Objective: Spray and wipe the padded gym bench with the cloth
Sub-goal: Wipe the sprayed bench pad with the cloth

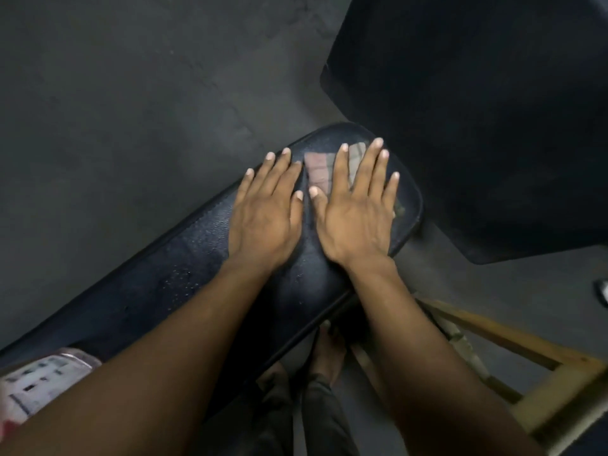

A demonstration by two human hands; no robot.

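Padded gym bench [158, 291]: black, running from the near left to the far right, and showing water droplets on its tabletop near the middle. Cloth [318, 172]: checked, lying flat at the far right end of the bench. Right hand [357, 212]: lying flat with fingers straight and spread, pressing on the cloth. Left hand [266, 212]: lying flat with fingers straight, resting on the bench just left of the cloth; whether it is touching the cloth's edge cannot be told. Spray bottle [42, 380]: clear with a printed label, lying at the near left, partly hidden by the left forearm. Wooden stool [526, 363]: standing on the floor at the near right. Black pad [477, 110]: occupying the far right.
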